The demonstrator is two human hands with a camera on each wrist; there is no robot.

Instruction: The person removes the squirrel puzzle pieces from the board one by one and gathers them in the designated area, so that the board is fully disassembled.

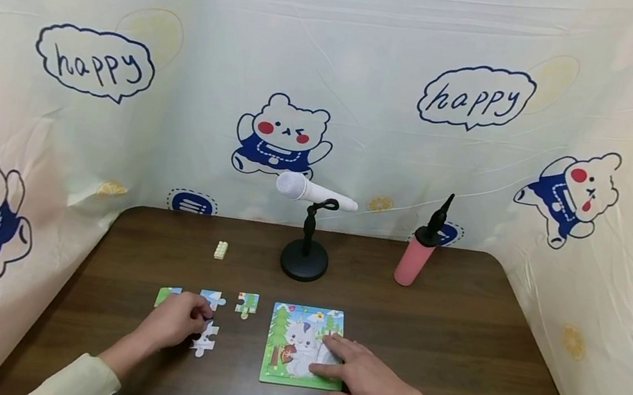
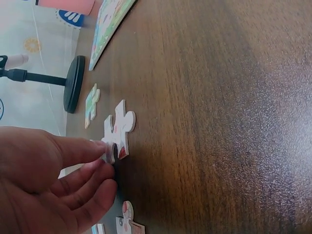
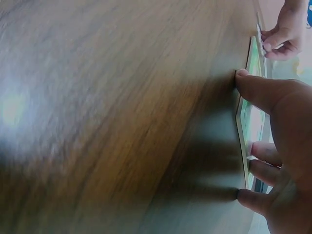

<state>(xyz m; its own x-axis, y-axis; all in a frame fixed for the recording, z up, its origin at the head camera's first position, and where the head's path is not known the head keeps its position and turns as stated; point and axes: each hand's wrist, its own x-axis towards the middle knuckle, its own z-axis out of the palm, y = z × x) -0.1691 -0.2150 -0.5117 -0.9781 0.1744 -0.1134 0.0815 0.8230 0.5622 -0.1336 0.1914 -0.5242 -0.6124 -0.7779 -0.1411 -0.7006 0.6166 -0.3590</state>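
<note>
My left hand (image 1: 176,322) is at the left of the table, thumb and fingers pinching the edge of a whitish jigsaw puzzle piece (image 2: 122,127). Another puzzle piece (image 2: 127,223) lies close below that hand in the left wrist view. Around it are a blue-topped piece (image 1: 215,297), a green piece (image 1: 167,295) partly covered by the hand, and a green-and-white piece (image 1: 247,304) further right. A square puzzle board (image 1: 291,378) with a white cartoon animal lies flat in the middle. My right hand (image 1: 366,378) rests on its right side, fingers spread and thumb at the near corner.
Behind the board, a white microphone (image 1: 317,193) sits on a black stand (image 1: 303,262). A pink hand pump (image 1: 415,261) with a black top stands at the back right. One small cream toy brick (image 1: 221,250) lies at the back left. Printed cloth (image 1: 369,115) hangs around the table.
</note>
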